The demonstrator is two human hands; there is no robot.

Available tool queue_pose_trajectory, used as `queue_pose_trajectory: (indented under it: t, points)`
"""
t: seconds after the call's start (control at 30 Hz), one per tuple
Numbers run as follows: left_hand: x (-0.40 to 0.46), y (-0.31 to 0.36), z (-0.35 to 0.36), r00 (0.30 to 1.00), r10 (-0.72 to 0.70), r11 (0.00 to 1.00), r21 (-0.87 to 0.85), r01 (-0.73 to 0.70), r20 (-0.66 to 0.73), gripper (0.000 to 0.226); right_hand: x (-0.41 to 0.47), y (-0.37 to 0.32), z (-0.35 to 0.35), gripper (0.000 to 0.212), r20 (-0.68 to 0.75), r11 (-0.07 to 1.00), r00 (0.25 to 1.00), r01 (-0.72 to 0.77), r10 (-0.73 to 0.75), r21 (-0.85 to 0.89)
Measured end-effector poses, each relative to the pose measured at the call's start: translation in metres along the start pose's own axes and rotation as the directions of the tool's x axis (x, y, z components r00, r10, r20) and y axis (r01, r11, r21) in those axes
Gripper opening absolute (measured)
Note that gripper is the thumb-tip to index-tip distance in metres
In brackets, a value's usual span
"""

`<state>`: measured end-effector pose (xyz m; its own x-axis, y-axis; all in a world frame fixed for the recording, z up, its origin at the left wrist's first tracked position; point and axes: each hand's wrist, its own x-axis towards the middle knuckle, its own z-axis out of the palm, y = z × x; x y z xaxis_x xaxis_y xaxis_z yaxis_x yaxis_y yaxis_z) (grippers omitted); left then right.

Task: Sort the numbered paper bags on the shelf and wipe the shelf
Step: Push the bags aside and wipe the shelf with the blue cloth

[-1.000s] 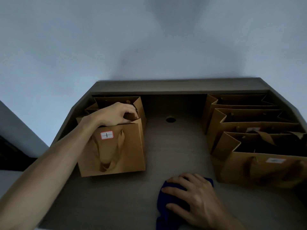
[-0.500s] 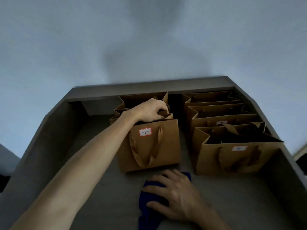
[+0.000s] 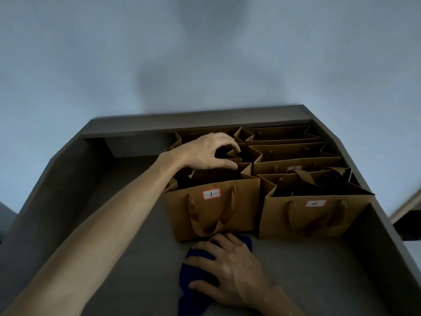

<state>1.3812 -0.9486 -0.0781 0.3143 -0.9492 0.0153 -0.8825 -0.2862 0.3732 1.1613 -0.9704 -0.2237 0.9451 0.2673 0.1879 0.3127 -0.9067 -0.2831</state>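
Note:
Two rows of brown paper bags stand on the grey shelf (image 3: 127,236), side by side and close together. The left row's front bag (image 3: 227,215) carries a label reading 1. The right row's front bag (image 3: 319,220) has a label that looks like 4. Behind it a bag (image 3: 273,166) shows part of a label. My left hand (image 3: 205,151) arches over the left row, fingers and thumb curled on the top rims of its bags. My right hand (image 3: 230,270) lies flat on a blue cloth (image 3: 189,288) just in front of bag 1.
The shelf has raised side walls (image 3: 52,183) and a back ledge (image 3: 205,119) against a pale wall. Bare shelf surface lies left of the bags and in front of the right row. A dark piece of furniture (image 3: 407,224) shows past the right wall.
My left hand has slid the left row of bags rightward until it stands next to the right row. My right hand stays on the blue cloth.

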Motion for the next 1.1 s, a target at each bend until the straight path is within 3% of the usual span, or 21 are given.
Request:
queue_pose_trajectory:
  t: [0.13, 0.3, 0.4, 0.5, 0.63, 0.7, 0.83, 0.9, 0.97, 1.03, 1.1]
  points:
    - [-0.043, -0.013, -0.002, 0.984, -0.040, 0.999, -0.044, 0.032, -0.175, 0.042, 0.002, -0.002, 0.002, 0.048, -0.021, 0.998, 0.999, 0.042, -0.043, -0.042]
    - [-0.100, -0.024, -0.003, 0.911, -0.123, 0.992, -0.081, 0.099, -0.395, 0.028, 0.024, -0.032, 0.016, 0.046, -0.030, 0.990, 0.991, 0.131, -0.133, -0.045]
    - [-0.138, -0.031, -0.005, 0.824, -0.180, 0.984, -0.094, 0.154, -0.537, 0.024, 0.050, -0.059, 0.030, 0.048, -0.029, 0.990, 0.990, 0.141, -0.141, 0.004]
    - [-0.181, -0.034, 0.002, 0.688, -0.295, 0.955, -0.215, 0.203, -0.663, 0.019, 0.077, -0.075, 0.037, 0.054, -0.028, 0.991, 0.992, 0.126, -0.125, 0.036]
    - [-0.231, -0.030, 0.033, 0.527, -0.492, 0.871, -0.400, 0.286, -0.693, 0.016, 0.077, -0.066, 0.027, 0.058, -0.024, 0.961, 0.995, 0.100, -0.097, 0.257]
    - [-0.251, -0.028, 0.056, 0.499, -0.546, 0.838, -0.443, 0.320, -0.673, 0.016, 0.068, -0.054, 0.010, 0.047, -0.072, 0.912, 0.991, 0.130, -0.110, 0.388]
    - [-0.264, -0.011, 0.103, 0.602, -0.528, 0.849, -0.395, 0.351, -0.599, 0.015, 0.064, -0.032, -0.036, 0.030, -0.362, 0.896, 0.917, 0.296, -0.170, 0.330]
    - [-0.255, 0.004, 0.118, 0.704, -0.489, 0.871, -0.335, 0.360, -0.514, 0.018, 0.068, -0.023, -0.061, 0.025, -0.464, 0.899, 0.868, 0.335, -0.177, 0.284]
    - [-0.242, 0.019, 0.133, 0.813, -0.476, 0.878, -0.242, 0.414, -0.336, 0.033, 0.074, -0.016, -0.082, 0.021, -0.511, 0.913, 0.840, 0.336, -0.180, 0.231]
    - [-0.232, 0.025, 0.147, 0.854, -0.465, 0.882, -0.031, 0.471, -0.232, 0.051, 0.081, -0.011, -0.098, 0.019, -0.546, 0.928, 0.818, 0.326, -0.180, 0.183]
    - [-0.229, 0.024, 0.154, 0.856, -0.450, 0.870, 0.094, 0.485, -0.254, 0.058, 0.092, -0.006, -0.108, 0.020, -0.547, 0.945, 0.815, 0.302, -0.189, 0.123]
